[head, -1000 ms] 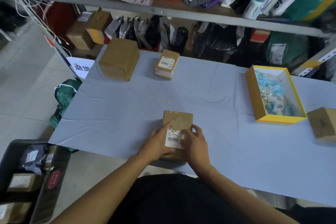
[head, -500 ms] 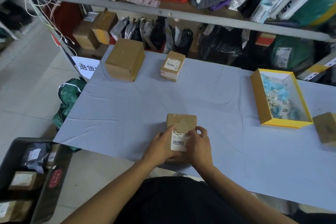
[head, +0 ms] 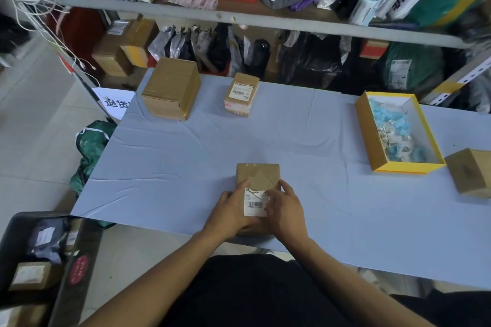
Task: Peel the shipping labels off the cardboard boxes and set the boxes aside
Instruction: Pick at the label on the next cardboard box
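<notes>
Left grip: the left hand [head: 230, 211] wraps the left side of the small cardboard box [head: 257, 176], fingers curled against its wall and thumb lying on top beside the label; it is closed on the box.
Right grip: the right hand [head: 284, 209] sits on the right side of the same box, fingers bent over the right edge of the shipping label [head: 254, 202]; whether they pinch the label or only press on it cannot be told.
Arm pose: both bare forearms reach forward from the bottom of the view and converge on the box, wrists low near the bench edge.
Shipping label: white with a barcode, on the near half of the box top; its upper edge looks torn, and bare cardboard shows beyond it.
Small cardboard box: rests on the blue-grey bench [head: 170, 167], close to the near edge, between the two hands.
Labelled box [head: 241, 94]: far side of the bench, label on top.
Plain larger box [head: 171, 89]: to its left, at the far left corner.
Yellow tray [head: 369, 135]: open, on the right, holding blue and white scraps.
Another box [head: 470, 172]: just beside the tray, at the right edge.
Black crate [head: 77, 260]: on the floor at lower left, with parcels inside.
</notes>
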